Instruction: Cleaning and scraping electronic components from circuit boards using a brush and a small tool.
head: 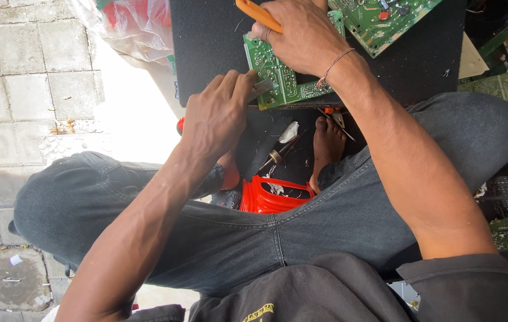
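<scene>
Head view, looking straight down: the green circuit board (278, 71) lies on a black surface (206, 48) just in front of the person's knees. The left hand (215, 116) is at the board's near left corner, fingers pinched together on a small grey metal piece (262, 88) there. The right hand (304, 36) presses down on the top of the board, its fingers clamped round an orange-handled tool (257, 15); the working end is hidden under the hand.

To my eye this goes best with the right hand's weight kept flat on the board so it cannot skid, while the left grips the metal piece low and works it straight, not twisting.

A second green board (385, 18) lies further back on the surface. Below, near a bare foot (327, 146), rest a soldering iron (278, 156) and a red plastic part (272, 197).
</scene>
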